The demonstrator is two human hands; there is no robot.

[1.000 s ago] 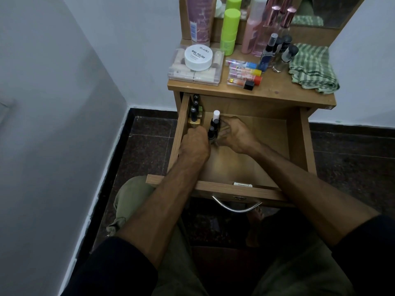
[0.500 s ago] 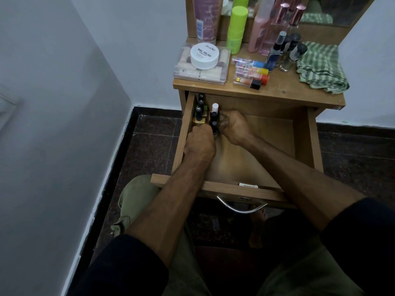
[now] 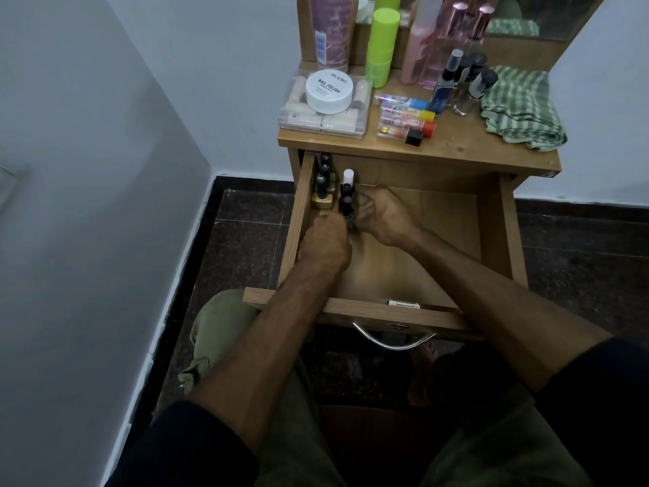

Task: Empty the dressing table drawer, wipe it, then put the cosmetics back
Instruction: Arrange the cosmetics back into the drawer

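The wooden drawer (image 3: 491, 240) of the dressing table is pulled out. A row of dark-capped nail polish bottles (image 3: 322, 182) stands along its left wall at the back. Beside it is a second short row of dark bottles (image 3: 347, 202), the rearmost with a white cap (image 3: 348, 176). My left hand (image 3: 325, 242) curls its fingers at the nearest bottle of that second row, its fingertips hidden under the hand. My right hand (image 3: 384, 214) pinches the same bottles from the right. The remaining drawer floor is bare wood.
On the table top are a clear box (image 3: 325, 116) with a white nail polish tub (image 3: 329, 91), several lip balm tubes (image 3: 407, 117), tall bottles (image 3: 381, 47), small spray bottles (image 3: 463, 82) and a green checked cloth (image 3: 519, 107). A grey wall runs along the left.
Both hands have slid the second row of bottles back toward the drawer's rear left corner, next to the row along the wall.
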